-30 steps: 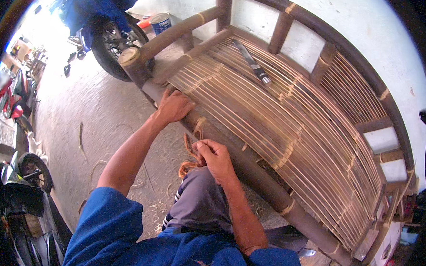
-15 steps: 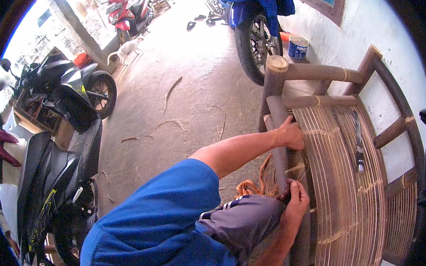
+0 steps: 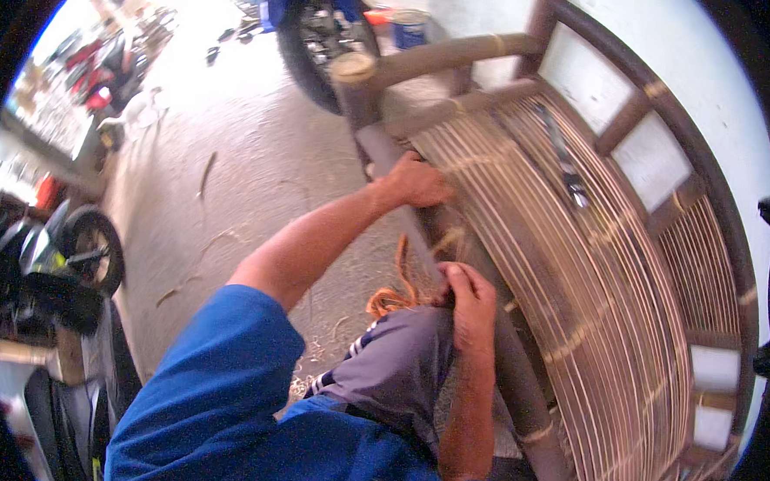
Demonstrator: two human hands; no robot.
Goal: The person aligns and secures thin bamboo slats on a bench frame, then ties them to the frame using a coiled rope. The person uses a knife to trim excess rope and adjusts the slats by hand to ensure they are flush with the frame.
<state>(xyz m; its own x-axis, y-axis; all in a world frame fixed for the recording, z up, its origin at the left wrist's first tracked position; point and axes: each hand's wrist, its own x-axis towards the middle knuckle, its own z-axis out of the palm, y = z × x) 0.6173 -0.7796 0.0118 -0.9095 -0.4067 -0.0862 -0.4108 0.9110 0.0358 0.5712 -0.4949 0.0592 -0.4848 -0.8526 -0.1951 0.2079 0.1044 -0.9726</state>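
A bench (image 3: 575,277) of dark bamboo, with a seat of thin pale slats, stands on the right. Along its near side a loose-looking dark bamboo pole (image 3: 421,249) slants down toward my knee. My left hand (image 3: 418,181) lies across the upper part of this pole, its fingers curled and closed toward the seat edge. What they hold is hidden. Lower down, my right hand (image 3: 471,302) is closed with thumb and fingers at the pole's lower end, just above my knee. A knife (image 3: 567,167) with a dark handle rests on the slats, out of both hands' grasp.
Orange cord (image 3: 391,300) is heaped on the floor by my knee. Bamboo strips (image 3: 207,175) and shavings are scattered to the left. A motorcycle wheel (image 3: 321,41) and a blue can (image 3: 408,30) stand beyond the bench; a parked motorbike (image 3: 53,258) is at left.
The view has swung, so the bench and both hands now appear farther left and tilted. Both hands stay at about the same places along the pole.
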